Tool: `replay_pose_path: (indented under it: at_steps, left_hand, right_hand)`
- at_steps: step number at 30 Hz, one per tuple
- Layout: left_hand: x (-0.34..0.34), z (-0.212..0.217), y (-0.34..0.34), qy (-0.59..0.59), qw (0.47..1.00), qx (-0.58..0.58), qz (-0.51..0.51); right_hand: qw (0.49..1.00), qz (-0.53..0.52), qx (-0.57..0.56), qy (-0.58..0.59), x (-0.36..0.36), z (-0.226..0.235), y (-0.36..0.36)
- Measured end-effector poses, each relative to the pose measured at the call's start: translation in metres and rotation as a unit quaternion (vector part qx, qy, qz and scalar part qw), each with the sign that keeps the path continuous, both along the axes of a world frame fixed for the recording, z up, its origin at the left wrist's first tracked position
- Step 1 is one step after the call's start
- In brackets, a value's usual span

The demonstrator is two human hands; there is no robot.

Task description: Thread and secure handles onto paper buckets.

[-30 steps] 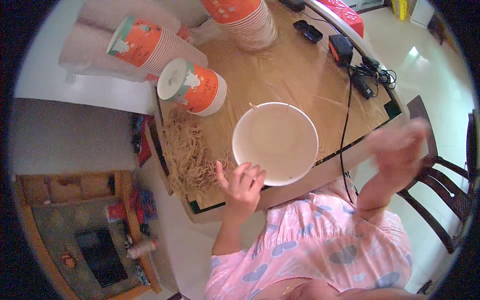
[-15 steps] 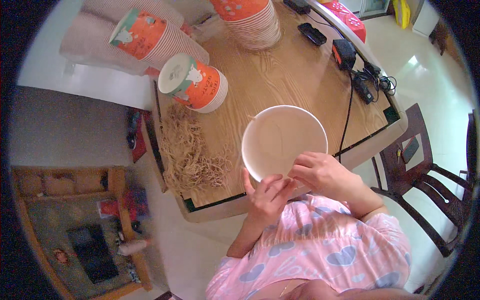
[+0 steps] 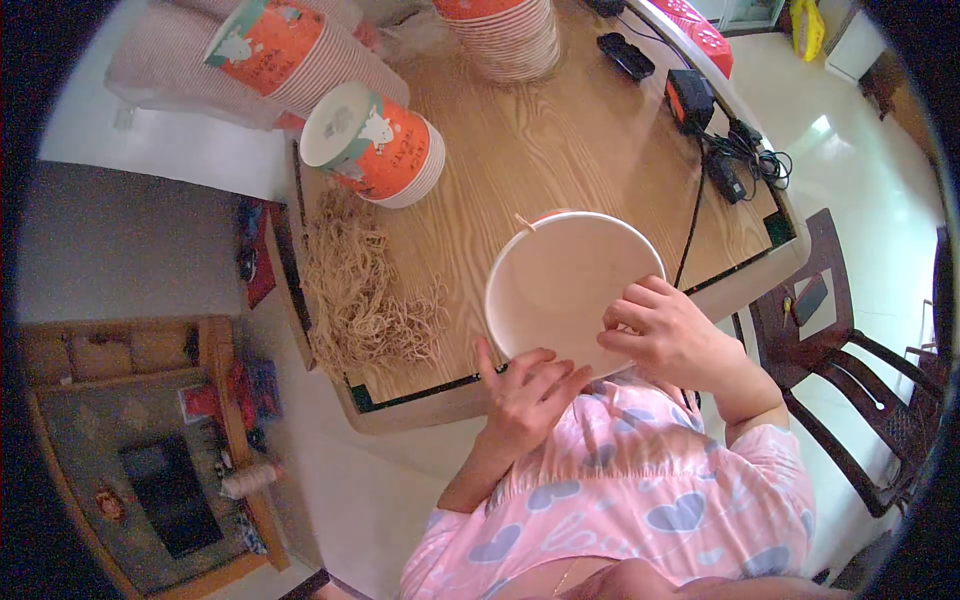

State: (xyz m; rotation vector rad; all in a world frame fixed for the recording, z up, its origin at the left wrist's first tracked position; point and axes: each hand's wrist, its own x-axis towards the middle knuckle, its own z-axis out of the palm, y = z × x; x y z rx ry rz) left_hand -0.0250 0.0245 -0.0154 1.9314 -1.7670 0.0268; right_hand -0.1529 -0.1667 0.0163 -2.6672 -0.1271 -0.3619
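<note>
A large paper bucket (image 3: 570,285), white inside, is tilted at the near edge of the table, its mouth facing me. A sliver of orange outer wall shows past the far rim, where a short end of tan twine (image 3: 524,222) sticks up. At the near rim, my left hand (image 3: 528,395) grips the bucket, fingers bent over the edge. My right hand (image 3: 665,330) is over the right side of the rim with its fingertips pinched together; whatever lies between them is hidden. Left of the bucket lies a loose heap of tan twine pieces (image 3: 365,290).
A short stack of orange and green paper buckets (image 3: 390,150) stands upside down behind the twine. A longer nested stack (image 3: 300,60) and another stack (image 3: 500,40) are farther back. A black adapter (image 3: 690,100) and tangled cables (image 3: 740,160) lie along the right edge.
My right hand has shifted right, away from my left fingers, along the rim. The bucket has turned slightly, and orange now shows at its far rim. My left hand stays at the near rim.
</note>
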Motion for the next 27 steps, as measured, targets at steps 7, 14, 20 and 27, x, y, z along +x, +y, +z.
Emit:
replay_pose_path:
  at_steps: [7,14,20,27]
  left_hand:
    - [-0.001,0.004,-0.008,0.014,1.0,-0.003,0.007]
    - [0.0,-0.002,-0.022,0.101,0.987,-0.097,0.073]
    - [0.003,0.001,-0.026,0.134,0.986,-0.088,0.039]
    - [0.006,-0.005,-0.028,0.212,0.967,-0.133,0.049]
  right_hand:
    - [0.998,-0.041,0.03,-0.034,0.0,-0.011,0.009]
    - [0.992,-0.085,0.079,-0.045,0.006,-0.016,0.021]
    - [0.993,-0.093,0.067,-0.03,0.008,-0.017,0.022]
    - [0.993,-0.087,0.051,-0.063,0.013,-0.014,0.021]
